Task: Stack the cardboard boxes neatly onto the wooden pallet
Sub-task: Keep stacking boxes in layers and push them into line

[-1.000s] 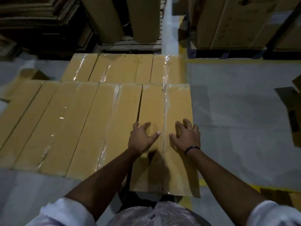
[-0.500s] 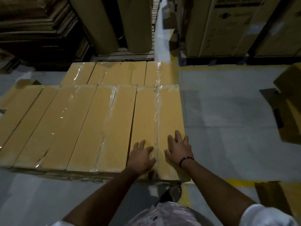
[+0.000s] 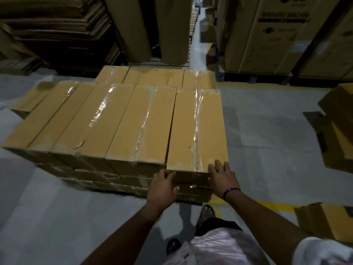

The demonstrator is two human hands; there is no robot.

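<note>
Several long tan cardboard boxes wrapped in clear film lie side by side in layers, forming a stack (image 3: 122, 121). The rightmost top box (image 3: 198, 127) has its near end facing me. My left hand (image 3: 163, 185) presses against that near end face, fingers touching its top edge. My right hand (image 3: 222, 175) rests at the box's near right corner, fingers straight and reaching onto the top. The pallet is hidden under the stack. A second, lower row of boxes (image 3: 156, 76) lies behind.
Large paper rolls (image 3: 131, 27) and flat cardboard stacks (image 3: 57, 31) stand behind. Tall printed cartons (image 3: 277, 35) stand at the back right. Loose open boxes (image 3: 338, 127) lie on the grey floor at right, another box (image 3: 324, 220) near my right arm. My feet (image 3: 207, 212) stand just before the stack.
My hands slid from the top of the rightmost box back to its near end. The box now lies farther in, level with its neighbours. My view pulled back.
</note>
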